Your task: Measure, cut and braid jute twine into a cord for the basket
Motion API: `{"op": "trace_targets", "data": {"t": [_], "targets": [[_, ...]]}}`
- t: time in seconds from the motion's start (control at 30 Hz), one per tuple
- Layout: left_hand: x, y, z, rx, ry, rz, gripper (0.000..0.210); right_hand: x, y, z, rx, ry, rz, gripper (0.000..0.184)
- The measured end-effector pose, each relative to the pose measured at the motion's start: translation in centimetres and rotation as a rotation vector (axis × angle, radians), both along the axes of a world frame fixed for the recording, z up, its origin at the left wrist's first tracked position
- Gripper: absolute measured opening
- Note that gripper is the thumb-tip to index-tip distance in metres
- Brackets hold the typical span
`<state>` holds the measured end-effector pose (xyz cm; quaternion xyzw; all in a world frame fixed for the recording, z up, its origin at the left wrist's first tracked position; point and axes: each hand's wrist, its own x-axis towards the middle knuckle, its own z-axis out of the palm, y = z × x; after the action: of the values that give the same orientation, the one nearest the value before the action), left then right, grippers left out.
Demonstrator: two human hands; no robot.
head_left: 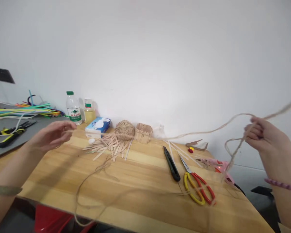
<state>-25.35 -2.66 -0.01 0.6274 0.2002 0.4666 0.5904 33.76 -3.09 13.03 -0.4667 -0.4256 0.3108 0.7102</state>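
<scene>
My left hand is raised over the table's left side, its fingers pinched on a strand of jute twine. The strand runs across the view to my right hand, closed around it at the far right. A short end sticks out beyond the right fist, and more twine hangs below it in loops. Slack twine trails over the table's front edge. Behind the strand sits the ball of twine, beside a small basket-like piece made of wooden sticks.
Loose craft sticks are heaped before the ball. A utility knife, scissors and a pink glue gun lie on the right. A tissue pack, water bottle and pliers are on the left.
</scene>
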Motion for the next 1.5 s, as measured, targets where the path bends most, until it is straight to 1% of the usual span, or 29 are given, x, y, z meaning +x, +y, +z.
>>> {"op": "trace_targets", "data": {"t": [0.03, 0.07, 0.1, 0.13, 0.17, 0.2, 0.23, 0.27, 0.3, 0.33, 0.4, 0.43, 0.47, 0.53, 0.6, 0.67, 0.8, 0.87, 0.9, 0.97, 1.03, 1.13, 1.23, 1.3, 1.37, 1.43, 1.5], "targets": [[0.8, -0.3, 0.4, 0.029, 0.131, -0.084, 0.035, -1.3, 0.2, -0.3, -0.076, 0.007, 0.062, 0.034], [2.1, -0.5, 1.0, 0.067, 0.294, -0.212, 0.032, -3.0, 0.3, -0.8, -0.153, 0.009, 0.133, 0.032], [3.9, -0.8, 1.7, 0.109, 0.474, -0.229, 0.028, -5.0, 0.4, -1.3, -0.212, 0.001, 0.209, 0.026], [6.0, -0.9, 2.5, 0.178, 0.652, -0.242, 0.026, -7.1, 0.4, -1.8, -0.258, -0.012, 0.278, 0.020], [8.3, -1.1, 3.2, 0.247, 0.765, -0.187, 0.024, -9.3, 0.2, -2.4, -0.308, -0.034, 0.365, 0.016], [10.7, -1.2, 3.8, 0.294, 0.822, -0.087, 0.024, -11.4, 0.0, -3.0, -0.356, -0.081, 0.506, 0.015], [12.9, -1.3, 4.4, 0.351, 0.811, 0.024, 0.024, -13.3, -0.4, -3.6, -0.369, -0.112, 0.608, 0.017], [15.0, -1.3, 4.7, 0.381, 0.733, 0.165, 0.024, -14.9, -0.8, -4.1, -0.377, -0.142, 0.686, 0.021], [16.9, -1.3, 5.0, 0.364, 0.621, 0.257, 0.026, -16.3, -1.2, -4.8, -0.380, -0.174, 0.751, 0.024], [18.4, -1.3, 5.2, 0.298, 0.524, 0.262, 0.030, -17.4, -1.5, -5.4, -0.378, -0.202, 0.801, 0.027], [20.8, -1.2, 5.4, 0.165, 0.402, 0.153, 0.041, -18.7, -2.0, -6.7, -0.365, -0.247, 0.863, 0.031], [21.6, -1.2, 5.3, 0.136, 0.356, 0.117, 0.041, -19.0, -2.2, -7.4, -0.356, -0.267, 0.878, 0.032], [22.3, -1.1, 5.3, 0.134, 0.321, 0.111, 0.038, -19.2, -2.3, -8.1, -0.344, -0.290, 0.880, 0.033], [23.1, -0.9, 5.0, 0.184, 0.268, 0.178, 0.027, -19.3, -2.4, -9.2, -0.326, -0.362, 0.851, 0.033], [23.5, -0.7, 4.7, 0.209, 0.255, 0.253, 0.022, -19.3, -2.6, -10.0, -0.289, -0.488, 0.795, 0.032], [23.7, -0.7, 4.3, 0.174, 0.259, 0.291, 0.019, -19.4, -3.0, -10.4, -0.188, -0.653, 0.736, 0.030], [24.1, -0.8, 3.2, 0.091, 0.271, 0.339, 0.015, -19.5, -3.9, -10.9, 0.101, -0.988, 0.633, 0.030], [24.3, -0.7, 2.7, 0.085, 0.290, 0.322, 0.017, -19.4, -4.1, -11.3, 0.179, -1.086, 0.614, 0.031], [24.4, -0.6, 2.6, 0.088, 0.303, 0.317, 0.017, -19.3, -4.1, -11.6, 0.191, -1.102, 0.616, 0.031], [24.5, -0.3, 2.5, 0.090, 0.336, 0.305, 0.018, -19.0, -4.0, -12.0, 0.172, -1.065, 0.639, 0.031], [24.4, -0.1, 2.6, 0.066, 0.372, 0.249, 0.018, -18.6, -3.6, -12.3, 0.122, -0.976, 0.661, 0.033], [24.0, -0.1, 2.7, -0.025, 0.428, 0.086, 0.029, -18.2, -3.2, -12.6, 0.049, -0.851, 0.664, 0.035], [23.7, -0.2, 2.4, -0.110, 0.475, -0.055, 0.043, -18.0, -2.9, -12.6, -0.014, -0.768, 0.668, 0.035], [23.7, -0.2, 1.9, -0.113, 0.486, -0.129, 0.041, -18.0, -2.7, -12.6, -0.035, -0.728, 0.694, 0.036], [23.7, 0.0, 1.4, -0.099, 0.485, -0.141, 0.036, -17.9, -2.6, -12.8, -0.046, -0.707, 0.695, 0.036], [23.7, 0.1, 1.1, -0.096, 0.478, -0.103, 0.036, -17.9, -2.5, -12.9, -0.054, -0.703, 0.674, 0.035], [23.6, 0.2, 1.1, -0.085, 0.478, -0.070, 0.030, -17.7, -2.5, -13.1, -0.060, -0.709, 0.670, 0.034]]}}
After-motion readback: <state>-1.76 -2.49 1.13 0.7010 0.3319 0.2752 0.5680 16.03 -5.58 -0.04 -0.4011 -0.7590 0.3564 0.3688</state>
